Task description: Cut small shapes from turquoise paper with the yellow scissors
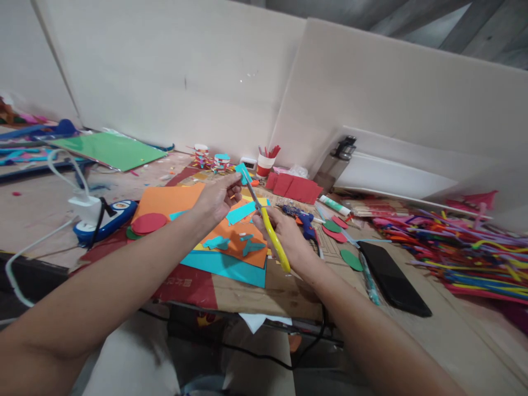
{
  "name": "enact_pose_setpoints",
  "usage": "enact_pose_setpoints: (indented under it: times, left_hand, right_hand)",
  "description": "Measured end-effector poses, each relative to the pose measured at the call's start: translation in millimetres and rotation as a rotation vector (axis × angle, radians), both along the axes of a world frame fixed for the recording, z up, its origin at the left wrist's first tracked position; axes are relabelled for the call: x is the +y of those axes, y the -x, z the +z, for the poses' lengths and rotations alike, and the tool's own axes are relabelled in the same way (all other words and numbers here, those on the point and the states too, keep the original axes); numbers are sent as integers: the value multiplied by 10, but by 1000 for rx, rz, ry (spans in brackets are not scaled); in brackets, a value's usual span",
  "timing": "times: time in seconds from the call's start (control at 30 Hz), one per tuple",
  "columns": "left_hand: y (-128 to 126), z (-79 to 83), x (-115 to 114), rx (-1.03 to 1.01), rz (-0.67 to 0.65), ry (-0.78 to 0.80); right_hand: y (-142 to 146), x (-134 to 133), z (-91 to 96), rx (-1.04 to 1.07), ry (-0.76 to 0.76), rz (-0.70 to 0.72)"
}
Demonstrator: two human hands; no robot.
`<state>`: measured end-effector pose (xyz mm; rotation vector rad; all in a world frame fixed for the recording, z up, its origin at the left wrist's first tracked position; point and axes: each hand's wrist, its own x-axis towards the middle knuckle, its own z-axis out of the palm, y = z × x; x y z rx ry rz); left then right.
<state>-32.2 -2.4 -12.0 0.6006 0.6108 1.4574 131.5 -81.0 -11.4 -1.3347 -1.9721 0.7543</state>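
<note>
My left hand (220, 197) pinches a small piece of light blue paper (243, 173) above the table. In my right hand (284, 228) is a pair of scissors with yellow handles (275, 242), their blades pointing up at the blue piece. The blades overlap the paper; whether they are cutting it I cannot tell. Below the hands lie orange paper (247, 254) and a larger blue sheet (231, 268), with several blue paper scraps (216, 242) on top. A blue strip (241, 213) lies between the two hands.
To the right are a blue glue gun (305, 223), a black phone (394, 278) and many colourful pipe cleaners (466, 247). Red paper pieces (295, 187) and a bottle (336, 159) stand farther back. At left are a blue power strip (107, 220) and a green sheet (113, 148).
</note>
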Motion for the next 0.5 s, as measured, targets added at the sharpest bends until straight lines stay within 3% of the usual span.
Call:
enact_pose_setpoints:
  times: [0.5]
  left_hand:
    - [-4,0,-13,24,-9,24]
  right_hand:
    - [9,6,-11,-36,-38,3]
